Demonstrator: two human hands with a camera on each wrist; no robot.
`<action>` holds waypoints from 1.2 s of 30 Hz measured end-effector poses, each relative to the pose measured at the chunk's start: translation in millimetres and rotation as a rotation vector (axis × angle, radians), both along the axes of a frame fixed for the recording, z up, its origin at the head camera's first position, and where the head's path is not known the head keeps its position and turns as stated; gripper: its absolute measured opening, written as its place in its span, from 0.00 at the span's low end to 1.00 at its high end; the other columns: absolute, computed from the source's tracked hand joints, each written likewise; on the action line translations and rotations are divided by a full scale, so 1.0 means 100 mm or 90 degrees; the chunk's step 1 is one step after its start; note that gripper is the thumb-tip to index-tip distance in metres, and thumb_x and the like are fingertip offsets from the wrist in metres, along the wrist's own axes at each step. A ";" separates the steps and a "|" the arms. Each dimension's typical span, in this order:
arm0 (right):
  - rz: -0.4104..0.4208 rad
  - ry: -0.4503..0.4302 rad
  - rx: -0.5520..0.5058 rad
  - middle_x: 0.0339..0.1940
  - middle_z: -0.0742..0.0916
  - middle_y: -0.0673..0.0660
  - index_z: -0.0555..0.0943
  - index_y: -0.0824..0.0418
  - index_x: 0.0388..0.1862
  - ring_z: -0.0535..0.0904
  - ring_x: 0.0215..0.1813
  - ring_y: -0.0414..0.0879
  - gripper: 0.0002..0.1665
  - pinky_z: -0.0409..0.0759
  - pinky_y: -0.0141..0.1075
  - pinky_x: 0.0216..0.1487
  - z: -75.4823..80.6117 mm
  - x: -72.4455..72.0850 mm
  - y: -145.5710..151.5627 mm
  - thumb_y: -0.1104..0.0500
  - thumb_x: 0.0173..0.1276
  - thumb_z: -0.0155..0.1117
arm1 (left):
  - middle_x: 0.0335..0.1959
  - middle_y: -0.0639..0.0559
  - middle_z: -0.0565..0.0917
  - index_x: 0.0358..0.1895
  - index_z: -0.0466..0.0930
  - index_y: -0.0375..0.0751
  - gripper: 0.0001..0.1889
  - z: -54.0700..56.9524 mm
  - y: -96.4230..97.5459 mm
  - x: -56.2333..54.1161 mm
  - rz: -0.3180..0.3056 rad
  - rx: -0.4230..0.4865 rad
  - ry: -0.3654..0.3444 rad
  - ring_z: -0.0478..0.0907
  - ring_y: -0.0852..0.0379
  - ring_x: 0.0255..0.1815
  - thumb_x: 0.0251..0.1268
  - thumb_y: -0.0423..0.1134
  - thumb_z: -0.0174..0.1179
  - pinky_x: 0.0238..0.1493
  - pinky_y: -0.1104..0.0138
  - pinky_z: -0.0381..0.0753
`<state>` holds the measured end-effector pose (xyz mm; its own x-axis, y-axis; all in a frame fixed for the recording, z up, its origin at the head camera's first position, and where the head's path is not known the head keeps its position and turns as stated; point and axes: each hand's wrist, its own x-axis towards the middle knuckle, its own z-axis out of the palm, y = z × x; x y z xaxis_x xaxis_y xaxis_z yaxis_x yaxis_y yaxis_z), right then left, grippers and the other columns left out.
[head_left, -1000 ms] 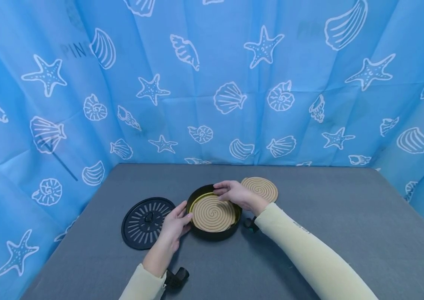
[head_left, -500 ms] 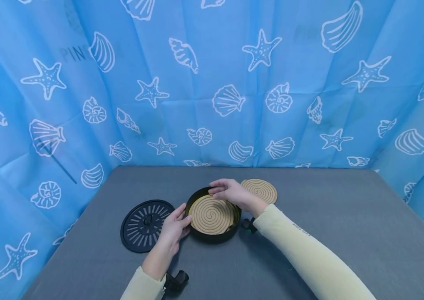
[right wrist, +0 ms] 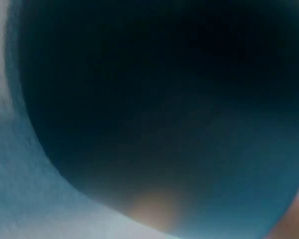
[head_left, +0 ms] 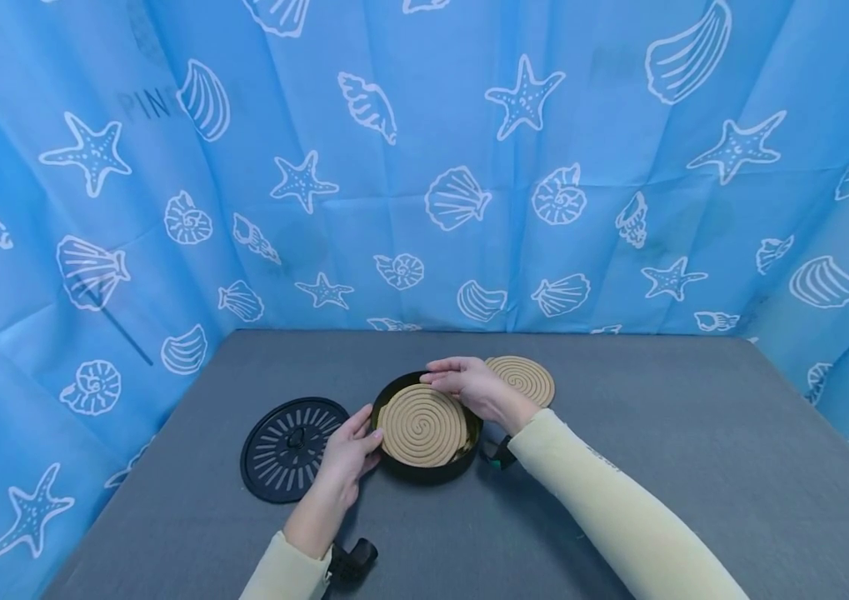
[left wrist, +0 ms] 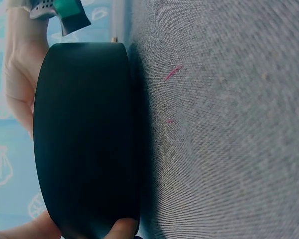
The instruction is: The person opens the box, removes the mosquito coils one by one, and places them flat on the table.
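Note:
A tan spiral mosquito coil (head_left: 422,427) lies at the mouth of a round black tin (head_left: 427,476) near the middle of the table in the head view. My left hand (head_left: 345,454) grips the tin's left side, thumb by the rim and fingers on the wall. Over the far right part of the tin, my right hand (head_left: 475,390) pinches the coil's far edge; its fingertips are partly hidden. The tin's dark side wall (left wrist: 84,134) fills much of the left wrist view, close above the cloth. Dark blur covers most of the right wrist view.
A slotted black lid (head_left: 262,467) with a small central knob lies left of the tin, beside my left hand. Another tan coil (head_left: 527,379) lies behind my right wrist. Grey cloth (head_left: 664,433) covers the table; a blue shell-print curtain (head_left: 409,217) hangs behind.
The coil has shifted slightly left and now covers the yellow inner ring that showed along its upper left edge. Both hands have stayed almost in place.

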<state>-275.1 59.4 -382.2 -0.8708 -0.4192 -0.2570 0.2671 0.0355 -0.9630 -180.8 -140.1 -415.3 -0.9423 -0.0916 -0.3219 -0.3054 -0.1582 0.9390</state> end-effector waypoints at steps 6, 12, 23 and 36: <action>0.003 -0.021 -0.047 0.63 0.78 0.68 0.63 0.73 0.69 0.76 0.61 0.51 0.28 0.72 0.41 0.64 -0.01 0.03 0.00 0.72 0.71 0.53 | 0.74 0.36 0.57 0.75 0.57 0.39 0.28 0.00 0.00 0.00 0.005 -0.002 -0.007 0.58 0.40 0.73 0.74 0.30 0.49 0.66 0.43 0.63; 0.013 -0.035 -0.059 0.64 0.76 0.69 0.65 0.74 0.67 0.76 0.62 0.51 0.27 0.75 0.37 0.61 -0.03 0.04 0.03 0.74 0.70 0.52 | 0.74 0.36 0.59 0.75 0.57 0.38 0.28 0.00 0.01 0.00 0.009 -0.011 0.001 0.59 0.39 0.72 0.74 0.29 0.50 0.66 0.43 0.64; 0.082 -0.022 0.006 0.61 0.77 0.68 0.64 0.73 0.69 0.78 0.54 0.47 0.28 0.77 0.39 0.59 -0.03 0.07 0.04 0.74 0.70 0.52 | 0.74 0.36 0.58 0.75 0.56 0.37 0.28 0.01 0.02 0.00 0.005 -0.003 0.000 0.58 0.40 0.73 0.74 0.30 0.49 0.66 0.43 0.62; 0.047 -0.016 -0.017 0.54 0.80 0.65 0.61 0.73 0.71 0.81 0.44 0.42 0.29 0.82 0.33 0.47 0.05 0.11 0.16 0.75 0.71 0.48 | 0.74 0.35 0.58 0.75 0.56 0.37 0.28 -0.03 0.03 0.02 0.004 -0.036 0.028 0.61 0.40 0.71 0.75 0.30 0.49 0.65 0.42 0.64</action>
<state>-264.3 75.8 -377.6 -0.8307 -0.4894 -0.2654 0.2883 0.0298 -0.9571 -178.6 -137.1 -418.5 -0.9547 -0.1149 -0.2745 -0.2630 -0.1056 0.9590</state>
